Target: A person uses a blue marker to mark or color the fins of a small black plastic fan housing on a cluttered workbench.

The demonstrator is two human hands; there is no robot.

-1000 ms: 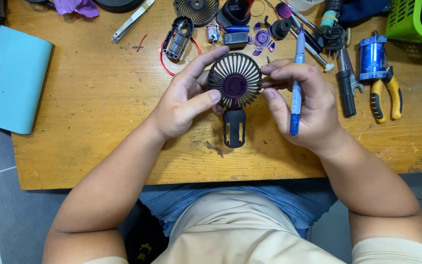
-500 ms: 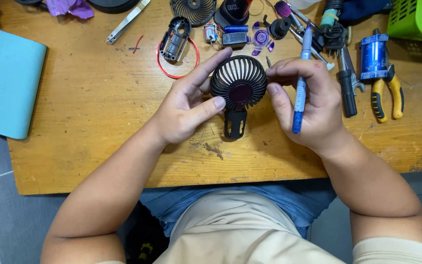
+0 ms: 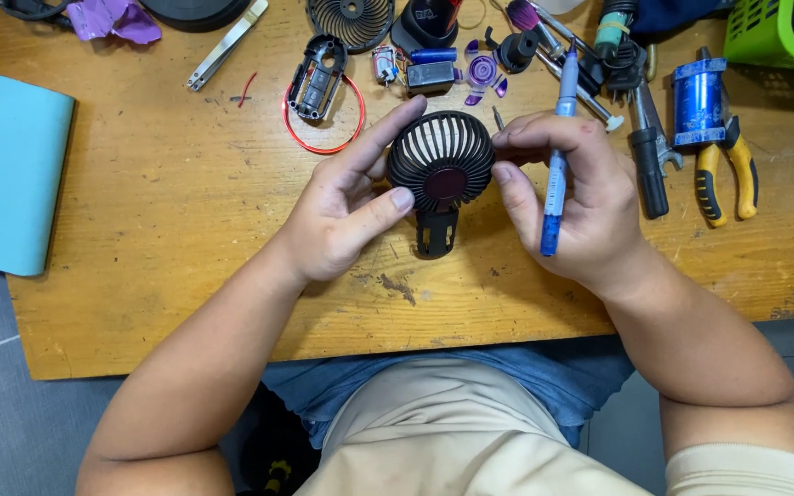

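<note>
In the head view, both hands meet over a wooden table (image 3: 167, 230). The left hand (image 3: 342, 216) is half closed around the left side of a small black fan head (image 3: 440, 163), with the thumb pressed on its lower rim and the fingers behind its upper edge. The right hand (image 3: 581, 207) holds the right side of the same fan head with the thumb and first finger. This hand also keeps a blue screwdriver (image 3: 558, 156) between its fingers, lying upright across the knuckles. The fan head is a round grille with a dark red centre, and its short black stem (image 3: 436, 234) points toward the person. It is held just above the table, near the middle of it.

Behind the hands lie a red rubber ring (image 3: 323, 147), another black grille (image 3: 351, 18), a small purple propeller (image 3: 482, 72) and yellow-handled pliers (image 3: 728, 170). A light blue flat box (image 3: 6, 170) rests at the left table edge.
</note>
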